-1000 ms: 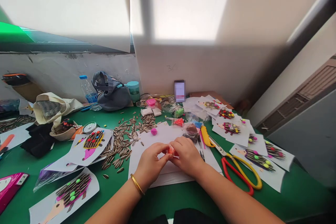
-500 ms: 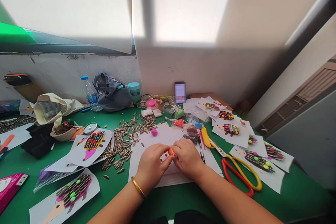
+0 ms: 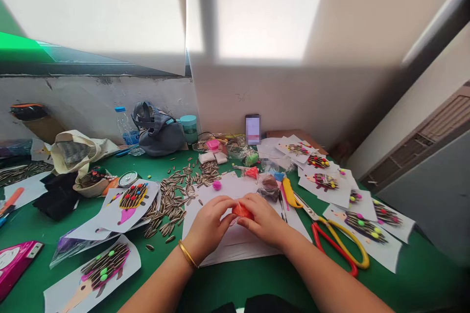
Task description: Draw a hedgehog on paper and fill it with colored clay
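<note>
Orange-red lump [image 3: 243, 211]: mid-scene, above white paper [image 3: 240, 248].
Left hand [image 3: 211, 222]: thumb and fingers pinching lump's left side.
Right hand [image 3: 265, 220]: thumb and fingers pinching its right side.
Pink ball [image 3: 216, 185]: far part of paper.
Scissors [image 3: 335, 246]: right of paper.

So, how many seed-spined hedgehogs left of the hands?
2 visible: the yellow-edged hedgehog on the stacked papers, and the green-dotted hedgehog nearer the person. More may be hidden in the stack.
</note>
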`<state>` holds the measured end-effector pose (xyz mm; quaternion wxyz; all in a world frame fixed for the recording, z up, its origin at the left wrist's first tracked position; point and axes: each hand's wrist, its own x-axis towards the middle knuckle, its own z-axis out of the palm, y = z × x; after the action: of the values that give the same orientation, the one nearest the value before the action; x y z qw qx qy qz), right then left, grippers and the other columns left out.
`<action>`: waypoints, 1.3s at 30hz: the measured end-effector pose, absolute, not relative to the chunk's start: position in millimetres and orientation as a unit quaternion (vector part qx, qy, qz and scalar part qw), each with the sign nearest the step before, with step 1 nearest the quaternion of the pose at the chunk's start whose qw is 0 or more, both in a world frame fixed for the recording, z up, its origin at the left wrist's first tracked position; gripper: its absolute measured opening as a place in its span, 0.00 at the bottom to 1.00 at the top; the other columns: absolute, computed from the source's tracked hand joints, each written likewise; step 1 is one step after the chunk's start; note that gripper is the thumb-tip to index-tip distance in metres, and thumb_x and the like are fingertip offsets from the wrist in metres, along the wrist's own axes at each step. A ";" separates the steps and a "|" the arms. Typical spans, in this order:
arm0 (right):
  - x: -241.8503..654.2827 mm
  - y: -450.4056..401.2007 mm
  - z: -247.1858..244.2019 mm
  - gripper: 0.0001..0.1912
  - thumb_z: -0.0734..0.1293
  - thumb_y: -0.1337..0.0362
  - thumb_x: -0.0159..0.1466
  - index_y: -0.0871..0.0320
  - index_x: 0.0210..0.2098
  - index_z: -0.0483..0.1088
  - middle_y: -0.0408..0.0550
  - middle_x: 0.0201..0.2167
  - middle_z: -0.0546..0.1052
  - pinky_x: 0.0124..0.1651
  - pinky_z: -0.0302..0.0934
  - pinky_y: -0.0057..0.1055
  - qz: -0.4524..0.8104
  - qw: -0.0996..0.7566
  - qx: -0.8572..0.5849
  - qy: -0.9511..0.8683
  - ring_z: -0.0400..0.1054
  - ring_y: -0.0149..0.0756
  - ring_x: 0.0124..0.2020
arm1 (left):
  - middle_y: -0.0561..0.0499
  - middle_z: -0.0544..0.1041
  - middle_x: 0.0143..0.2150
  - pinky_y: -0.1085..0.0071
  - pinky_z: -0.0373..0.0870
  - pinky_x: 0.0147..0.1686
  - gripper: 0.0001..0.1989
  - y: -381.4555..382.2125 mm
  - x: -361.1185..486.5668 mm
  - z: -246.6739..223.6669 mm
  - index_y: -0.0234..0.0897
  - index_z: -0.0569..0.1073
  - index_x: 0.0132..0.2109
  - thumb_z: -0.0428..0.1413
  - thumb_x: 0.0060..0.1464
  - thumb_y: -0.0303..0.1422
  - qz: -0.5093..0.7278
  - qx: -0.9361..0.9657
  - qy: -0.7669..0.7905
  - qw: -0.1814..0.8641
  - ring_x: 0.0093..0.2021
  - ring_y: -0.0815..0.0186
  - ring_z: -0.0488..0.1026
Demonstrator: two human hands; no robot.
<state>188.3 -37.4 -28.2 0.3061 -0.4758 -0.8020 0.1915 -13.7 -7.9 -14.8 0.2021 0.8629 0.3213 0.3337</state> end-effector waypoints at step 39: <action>179.6 -34.2 -45.5 0.11 0.65 0.71 0.59 0.57 0.42 0.68 0.48 0.34 0.71 0.41 0.58 0.34 0.072 0.314 -0.506 -0.800 0.64 0.40 0.37 | 0.48 0.74 0.40 0.62 0.68 0.40 0.08 -13.5 -10.1 -11.2 0.41 0.73 0.44 0.52 0.62 0.35 0.218 0.906 0.355 0.071 0.40 0.59 0.70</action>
<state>179.6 -34.2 -45.5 0.3140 -0.5061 -0.8000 0.0718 -10.1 -13.5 -11.2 0.0706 0.9063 0.3554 0.2176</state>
